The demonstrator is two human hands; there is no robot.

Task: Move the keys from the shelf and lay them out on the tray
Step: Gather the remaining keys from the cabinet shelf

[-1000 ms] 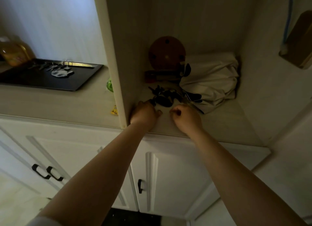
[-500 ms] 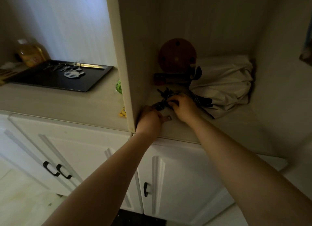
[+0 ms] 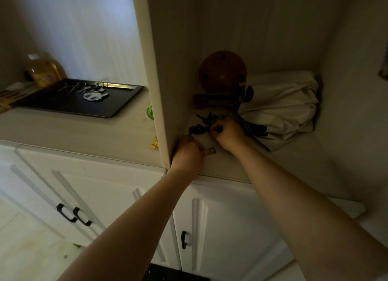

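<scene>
Head view, dim light. Both hands are inside the shelf (image 3: pixel 283 163) compartment, right of the upright divider (image 3: pixel 155 75).

Left hand (image 3: pixel 187 153): at the shelf's front edge, against the divider. Fingers curled closed around a key (image 3: pixel 210 151); its bow pokes out to the right of the fist.

Right hand (image 3: pixel 228 134): further back on the shelf, fingers pinched shut on the dark bunch of keys (image 3: pixel 202 124). The bunch lies on the shelf floor, spreading left and back from the fingertips. Can't tell how many keys are in it.

Behind the bunch: a round brown disc (image 3: pixel 222 71) leaning on the back wall, with a dark reddish bar (image 3: pixel 214 99) at its foot. A crumpled white cloth bag (image 3: pixel 281 104) fills the right rear, just beside the right hand.

Left of the divider, on the counter (image 3: pixel 73 134): black tray (image 3: pixel 69 104), well apart from the hands. A set of keys on a ring (image 3: pixel 88 87) with a pale tag already lies near its back edge. Yellow bottle (image 3: pixel 43 71) stands behind the tray's left corner.
</scene>
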